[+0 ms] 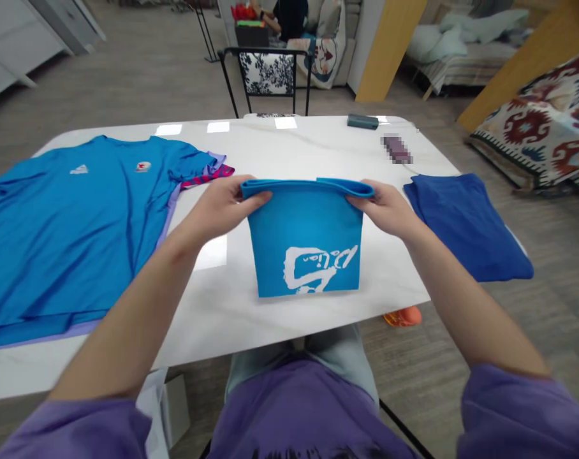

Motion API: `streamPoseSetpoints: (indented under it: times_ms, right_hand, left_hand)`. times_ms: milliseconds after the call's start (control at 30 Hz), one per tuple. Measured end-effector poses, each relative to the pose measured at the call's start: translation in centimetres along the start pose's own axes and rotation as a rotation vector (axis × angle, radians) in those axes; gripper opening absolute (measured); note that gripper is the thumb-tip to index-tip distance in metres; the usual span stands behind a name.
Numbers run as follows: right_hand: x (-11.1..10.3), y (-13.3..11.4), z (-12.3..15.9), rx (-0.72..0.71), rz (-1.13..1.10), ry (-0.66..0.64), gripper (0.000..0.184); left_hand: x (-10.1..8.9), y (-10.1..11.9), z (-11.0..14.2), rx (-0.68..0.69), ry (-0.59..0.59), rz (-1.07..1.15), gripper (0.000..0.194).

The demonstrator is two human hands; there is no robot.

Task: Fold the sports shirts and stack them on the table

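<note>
From here I'd hold the blue cloth [303, 223] evenly taut — left hand [222, 207] and right hand [389, 207] pinch its top corners.

Held between left hand [229, 205] and right hand [384, 205], a garment [306, 229] hangs over the tabletop [201, 322], a shirt [79, 236] spread to its left and a cloth [469, 229] to its right; a chair [269, 74] stands beyond the far edge, a bed [466, 58] farther back at right.
</note>
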State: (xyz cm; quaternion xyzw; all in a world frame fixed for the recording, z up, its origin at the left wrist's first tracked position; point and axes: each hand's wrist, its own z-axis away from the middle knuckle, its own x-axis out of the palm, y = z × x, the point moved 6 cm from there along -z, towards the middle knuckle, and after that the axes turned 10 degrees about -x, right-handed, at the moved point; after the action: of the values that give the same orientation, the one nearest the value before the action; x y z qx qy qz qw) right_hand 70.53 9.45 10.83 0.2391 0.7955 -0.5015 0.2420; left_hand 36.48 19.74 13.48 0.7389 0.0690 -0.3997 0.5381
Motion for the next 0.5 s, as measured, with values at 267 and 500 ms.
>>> streamPoseSetpoints:
  times_ms: [267,500]
  right_hand:
    - [8.3,13.7,-9.1,0.102,0.465,-0.039,0.072]
    - [11.2,15.7,-7.4,0.246,0.573,-0.112,0.101]
  left_hand:
    - [9.0,-11.9,-13.9,-0.097,0.157,-0.367,0.071]
    - [12.5,-14.2,-12.9,-0.186,0.025,-0.441,0.099]
